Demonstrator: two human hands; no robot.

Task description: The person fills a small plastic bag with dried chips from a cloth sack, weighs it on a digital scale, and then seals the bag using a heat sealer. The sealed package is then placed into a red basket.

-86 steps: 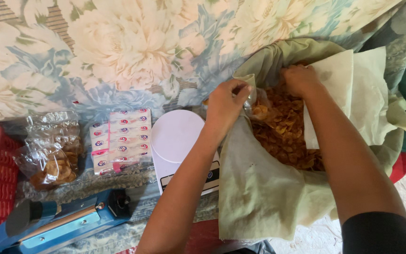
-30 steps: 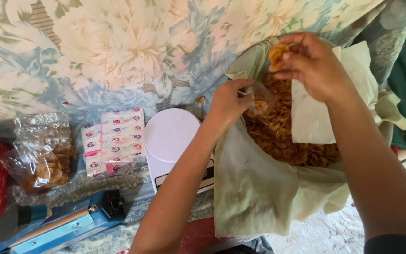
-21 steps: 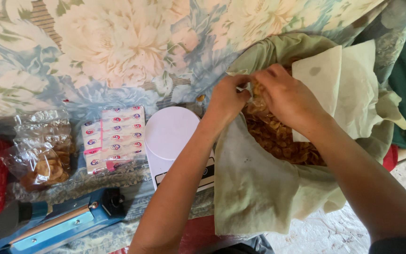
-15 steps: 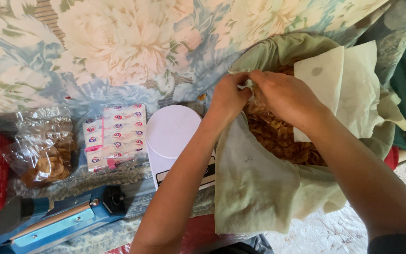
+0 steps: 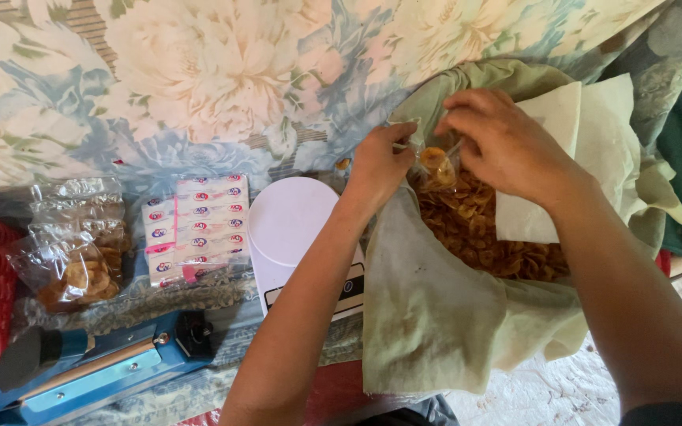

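Head view: small clear bag [image 5: 434, 162] held between both hands above the chip sack.

Small clear bag, a few fried chips inside, hangs mouth-up with its long axis roughly vertical, directly between the hands. Left hand [image 5: 380, 162] pinches the bag's near edge, fingers closed on the film, forearm rising from below. Right hand [image 5: 507, 142] grips the opposite edge, fingers curled, wrist bent downward. Beneath both hands lies the green cloth-lined sack [image 5: 436, 315] of fried chips [image 5: 475, 229]. Left of the left forearm: white scale [image 5: 290, 229], pink-and-white packets [image 5: 191, 225], filled chip bags [image 5: 69, 252], blue heat sealer [image 5: 88, 371].
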